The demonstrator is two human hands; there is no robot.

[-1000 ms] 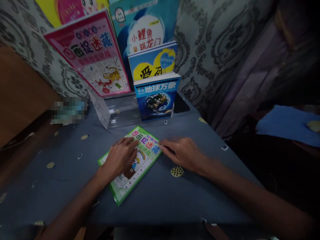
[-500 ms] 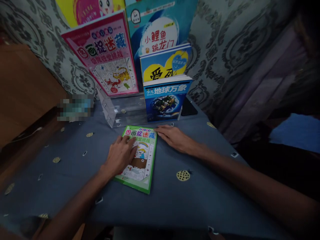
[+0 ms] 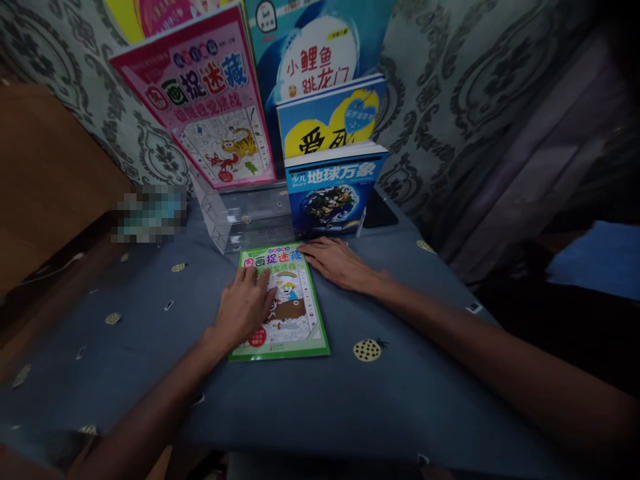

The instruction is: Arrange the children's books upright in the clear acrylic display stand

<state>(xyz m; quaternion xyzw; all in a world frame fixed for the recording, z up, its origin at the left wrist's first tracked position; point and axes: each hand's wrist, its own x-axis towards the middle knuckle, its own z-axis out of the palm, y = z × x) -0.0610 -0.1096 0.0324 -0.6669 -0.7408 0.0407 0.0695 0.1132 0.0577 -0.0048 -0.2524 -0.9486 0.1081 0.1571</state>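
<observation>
A green-bordered children's picture book (image 3: 290, 313) lies flat, cover up, on the dark blue tablecloth. My left hand (image 3: 245, 300) rests on the left part of its cover, fingers stretched out. At the book's top right corner is my right hand (image 3: 337, 263), with its fingers extended and their tips touching the corner. Just behind the book stands a clear acrylic book rack (image 3: 220, 220). It bears a pink picture book (image 3: 215, 127) at the left and a blue book with a globe (image 3: 333, 193) in the front right.
Behind the globe book are a yellow-and-blue book (image 3: 313, 130) and a taller teal book (image 3: 320, 40). A black flat object (image 3: 381, 212) lies right of the rack. On the left, a pixelated patch (image 3: 150, 213) hides something near a brown panel (image 3: 55, 173). A patterned curtain hangs behind.
The green book has turned so that its bottom edge swings right and it lies straighter. My right hand has shifted slightly left and away with the book's corner.
</observation>
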